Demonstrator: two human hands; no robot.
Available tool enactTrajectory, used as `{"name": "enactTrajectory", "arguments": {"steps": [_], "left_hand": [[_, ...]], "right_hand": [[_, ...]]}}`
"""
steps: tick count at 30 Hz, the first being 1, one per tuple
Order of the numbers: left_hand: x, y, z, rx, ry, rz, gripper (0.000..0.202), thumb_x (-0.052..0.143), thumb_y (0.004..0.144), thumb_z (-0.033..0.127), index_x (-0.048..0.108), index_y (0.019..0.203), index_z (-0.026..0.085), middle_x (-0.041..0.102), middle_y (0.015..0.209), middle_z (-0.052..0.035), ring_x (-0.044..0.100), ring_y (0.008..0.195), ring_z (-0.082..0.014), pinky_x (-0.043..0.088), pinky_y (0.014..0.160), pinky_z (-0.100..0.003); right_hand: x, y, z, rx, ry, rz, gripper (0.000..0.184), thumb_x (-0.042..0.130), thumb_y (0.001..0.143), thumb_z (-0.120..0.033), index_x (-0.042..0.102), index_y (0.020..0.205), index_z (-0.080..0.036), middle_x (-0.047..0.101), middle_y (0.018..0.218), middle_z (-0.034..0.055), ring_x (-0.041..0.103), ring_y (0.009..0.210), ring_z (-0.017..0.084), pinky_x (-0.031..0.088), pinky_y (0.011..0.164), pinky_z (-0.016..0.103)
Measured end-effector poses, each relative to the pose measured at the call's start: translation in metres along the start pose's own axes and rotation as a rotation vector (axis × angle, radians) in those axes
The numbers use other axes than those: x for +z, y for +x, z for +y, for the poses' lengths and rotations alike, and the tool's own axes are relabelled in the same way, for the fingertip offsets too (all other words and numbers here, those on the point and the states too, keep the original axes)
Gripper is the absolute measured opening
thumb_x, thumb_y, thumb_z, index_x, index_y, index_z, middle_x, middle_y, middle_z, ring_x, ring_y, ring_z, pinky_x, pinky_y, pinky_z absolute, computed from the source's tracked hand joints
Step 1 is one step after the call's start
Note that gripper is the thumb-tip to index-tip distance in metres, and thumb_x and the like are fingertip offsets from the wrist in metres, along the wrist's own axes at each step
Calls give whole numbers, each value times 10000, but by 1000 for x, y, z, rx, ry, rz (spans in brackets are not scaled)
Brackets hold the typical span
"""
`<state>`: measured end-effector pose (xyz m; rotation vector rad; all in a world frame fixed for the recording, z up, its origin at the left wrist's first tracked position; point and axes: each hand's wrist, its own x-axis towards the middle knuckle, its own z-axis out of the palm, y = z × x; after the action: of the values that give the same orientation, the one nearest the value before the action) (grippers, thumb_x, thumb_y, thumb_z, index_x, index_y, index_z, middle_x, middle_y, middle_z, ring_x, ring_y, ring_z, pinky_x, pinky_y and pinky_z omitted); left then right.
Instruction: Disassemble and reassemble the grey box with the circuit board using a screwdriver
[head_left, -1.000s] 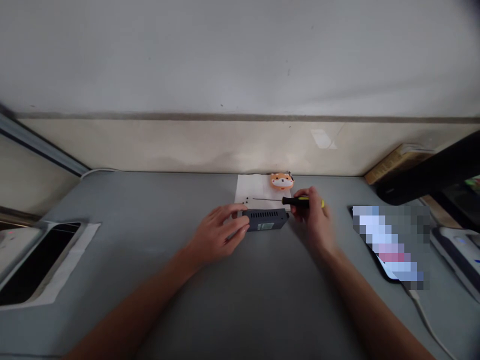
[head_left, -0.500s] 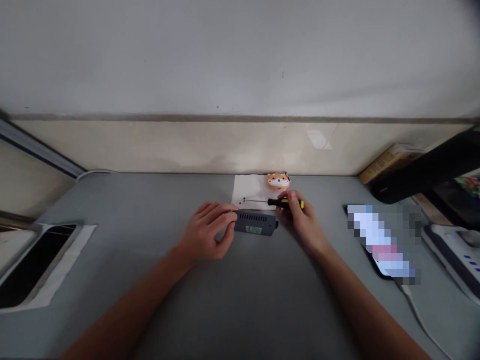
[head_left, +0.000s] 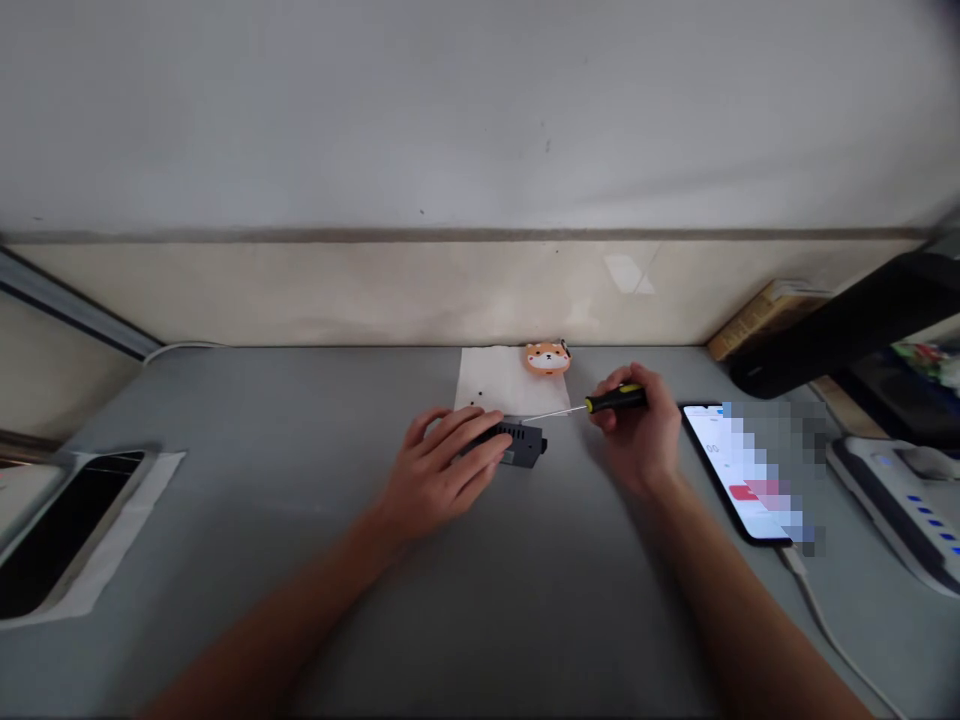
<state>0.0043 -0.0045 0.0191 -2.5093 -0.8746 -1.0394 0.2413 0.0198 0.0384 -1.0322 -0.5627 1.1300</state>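
Observation:
My left hand (head_left: 446, 465) lies over the left part of a small dark grey box with vent slots (head_left: 529, 440), fingers gripping it from above. Part of the box is covered by those fingers; a short black knob juts from its right end. My right hand (head_left: 637, 420) is closed around the black and yellow handle of a screwdriver (head_left: 616, 398). Its thin shaft points left, the tip close to the box's back edge; whether it touches, I cannot tell. Behind the box, a white sheet of paper (head_left: 495, 375) bears tiny dark pieces, perhaps screws.
An orange animal-face case (head_left: 547, 358) rests on the paper's right. To the right are a lit phone (head_left: 739, 480) on a cable, a power strip (head_left: 900, 500), a black cylinder (head_left: 847, 330) and a book (head_left: 757, 320). At left lies a dark-screened device (head_left: 71, 525).
My right hand has drawn back to the right and turned the screwdriver, its tip leaving the paper for the box. My left hand has slid right, further over the box.

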Motion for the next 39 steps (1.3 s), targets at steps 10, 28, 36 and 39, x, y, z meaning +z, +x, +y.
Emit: {"name": "enactTrajectory", "arguments": {"steps": [10, 28, 36, 39], "left_hand": [[5, 5, 7, 0, -11, 46, 175, 641, 962, 137, 690, 1095, 239, 789, 1144, -33, 725, 1075, -198, 466, 977, -362], [5, 6, 11, 46, -8, -7, 234, 605, 964, 111, 679, 1144, 243, 771, 1168, -49, 694, 1094, -196, 446, 1002, -362], [6, 2, 9, 56, -17, -16, 271, 603, 973, 87, 687, 1184, 235, 772, 1177, -48, 688, 1123, -193, 448, 1015, -353], [6, 2, 7, 67, -26, -15, 278, 614, 972, 90, 682, 1205, 225, 775, 1185, -43, 690, 1130, -194, 450, 1030, -352]], "right_hand": [[5, -2, -5, 26, 13, 41, 247, 660, 606, -379, 532, 488, -204, 435, 524, -27, 380, 458, 68, 228, 356, 195], [2, 2, -6, 45, 75, 79, 197, 636, 572, -323, 521, 476, -196, 425, 516, -27, 389, 459, 63, 241, 350, 183], [-3, 5, -4, 32, 104, 94, 187, 629, 610, -316, 510, 520, -203, 452, 517, -29, 386, 442, 67, 255, 363, 198], [-4, 5, -4, 34, 110, 98, 186, 632, 609, -315, 513, 525, -198, 468, 523, -28, 374, 434, 59, 245, 362, 189]]}}
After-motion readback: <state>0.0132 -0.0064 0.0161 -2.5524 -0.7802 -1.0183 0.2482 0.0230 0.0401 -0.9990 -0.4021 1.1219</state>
